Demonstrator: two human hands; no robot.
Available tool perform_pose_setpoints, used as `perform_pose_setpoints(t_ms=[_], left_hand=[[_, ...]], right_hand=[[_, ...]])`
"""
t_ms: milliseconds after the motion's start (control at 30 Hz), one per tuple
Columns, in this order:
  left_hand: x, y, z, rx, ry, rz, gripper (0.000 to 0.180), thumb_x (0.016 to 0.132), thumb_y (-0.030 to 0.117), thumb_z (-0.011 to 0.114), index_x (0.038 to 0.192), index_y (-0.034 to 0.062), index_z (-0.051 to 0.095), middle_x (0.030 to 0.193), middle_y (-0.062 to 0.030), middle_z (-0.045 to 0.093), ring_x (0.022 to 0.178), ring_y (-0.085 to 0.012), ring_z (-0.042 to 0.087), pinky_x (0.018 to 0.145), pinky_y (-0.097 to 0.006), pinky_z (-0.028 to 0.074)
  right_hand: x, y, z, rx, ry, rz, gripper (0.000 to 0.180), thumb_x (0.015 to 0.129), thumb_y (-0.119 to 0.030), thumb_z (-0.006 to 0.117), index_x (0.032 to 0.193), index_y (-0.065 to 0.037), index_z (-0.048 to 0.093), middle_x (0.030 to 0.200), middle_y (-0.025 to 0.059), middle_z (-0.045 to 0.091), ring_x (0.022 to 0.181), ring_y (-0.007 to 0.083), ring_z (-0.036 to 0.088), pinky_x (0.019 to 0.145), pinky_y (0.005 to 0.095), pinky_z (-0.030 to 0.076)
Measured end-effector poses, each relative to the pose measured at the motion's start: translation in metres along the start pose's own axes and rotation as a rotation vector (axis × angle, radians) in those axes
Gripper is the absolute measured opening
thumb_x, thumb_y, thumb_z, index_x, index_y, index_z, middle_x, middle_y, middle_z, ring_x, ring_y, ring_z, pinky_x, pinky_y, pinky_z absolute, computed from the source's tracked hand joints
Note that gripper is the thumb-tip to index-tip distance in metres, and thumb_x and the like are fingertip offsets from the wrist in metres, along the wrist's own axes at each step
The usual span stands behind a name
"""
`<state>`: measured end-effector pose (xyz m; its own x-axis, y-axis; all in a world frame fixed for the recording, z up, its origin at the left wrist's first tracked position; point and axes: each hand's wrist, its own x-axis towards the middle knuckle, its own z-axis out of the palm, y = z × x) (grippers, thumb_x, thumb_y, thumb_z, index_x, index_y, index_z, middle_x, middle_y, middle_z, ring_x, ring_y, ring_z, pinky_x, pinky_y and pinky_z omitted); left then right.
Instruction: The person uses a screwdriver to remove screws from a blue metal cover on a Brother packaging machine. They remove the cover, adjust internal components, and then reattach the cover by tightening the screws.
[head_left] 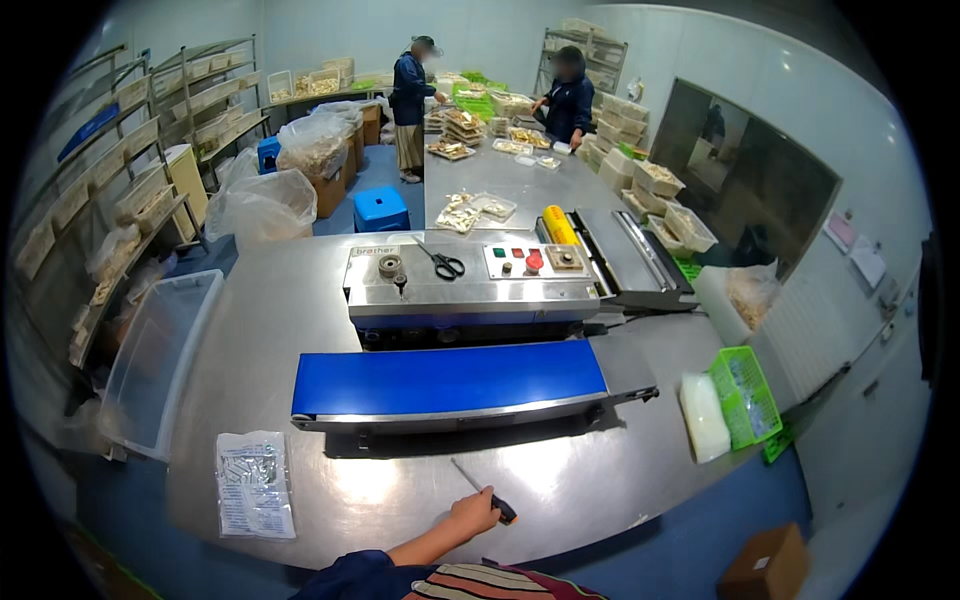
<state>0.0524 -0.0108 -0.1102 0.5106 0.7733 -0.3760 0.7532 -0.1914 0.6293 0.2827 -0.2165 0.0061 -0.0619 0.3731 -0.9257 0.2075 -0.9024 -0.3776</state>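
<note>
My left hand (472, 517) reaches in from the lower edge, from a dark blue sleeve, and is over the near side of the steel table (390, 510). Its fingers are closed on a screwdriver (504, 508) with a black and orange handle. The thin metal shaft points away and to the left, toward the blue conveyor belt (450, 380) of a sealing machine (440, 290). Black-handled scissors (445, 265) lie on the machine's top, beside its control panel (537, 262). My right hand is out of view.
A printed plastic pouch (255, 485) lies at left, near a clear tub (165, 360). At right are a green basket (745, 400) and white bags (705, 417). A second sealer (635, 255) holds a yellow roll (560, 226). Two people stand at the far table; a carton (765, 565) is below right.
</note>
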Motion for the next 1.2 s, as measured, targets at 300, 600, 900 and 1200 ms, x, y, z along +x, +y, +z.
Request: perform_pose_setpoints(t_ms=[300,600,900,1200], left_hand=[[0.008,-0.021,0.011,0.220,0.203,0.189,0.032,0.079,0.012,0.054,0.110,0.0086,0.054,0.096,-0.0171,0.056,0.083,-0.0362,0.060,0.074,-0.044,0.048],[0.041,-0.039,0.019,0.437,0.279,0.661,0.013,0.079,0.013,0.051,0.090,0.0077,0.053,0.084,-0.0107,0.055,0.073,-0.0278,0.056,0.074,-0.043,0.042],[0.005,0.076,-0.132,0.007,0.149,0.908,0.049,0.070,0.014,0.069,0.112,0.0004,0.049,0.106,-0.0166,0.052,0.106,-0.0333,0.047,0.094,-0.044,0.036],[0.215,0.033,-0.350,0.841,0.943,0.516,0.040,0.079,0.013,0.055,0.118,0.0112,0.054,0.124,-0.0127,0.049,0.111,-0.0354,0.046,0.094,-0.044,0.038]], right_hand=[[-0.007,-0.011,-0.009,-0.194,0.025,0.094,0.045,0.085,-0.037,0.053,0.117,-0.005,0.055,0.105,0.0176,0.061,0.093,0.0334,0.059,0.084,0.0395,0.045],[0.028,-0.081,0.008,-0.837,0.691,-0.596,0.056,0.077,-0.041,0.064,0.117,-0.003,0.054,0.106,0.0212,0.058,0.099,0.0363,0.056,0.085,0.0403,0.046],[0.038,-0.149,0.017,-0.825,0.581,-0.624,0.047,0.072,-0.026,0.072,0.111,-0.004,0.057,0.082,0.0145,0.063,0.069,0.0325,0.060,0.065,0.0402,0.049],[0.055,-0.066,-0.046,-0.125,0.719,-0.551,0.030,0.078,-0.027,0.068,0.089,0.001,0.064,0.074,0.0103,0.064,0.066,0.0168,0.057,0.062,0.0320,0.045]])
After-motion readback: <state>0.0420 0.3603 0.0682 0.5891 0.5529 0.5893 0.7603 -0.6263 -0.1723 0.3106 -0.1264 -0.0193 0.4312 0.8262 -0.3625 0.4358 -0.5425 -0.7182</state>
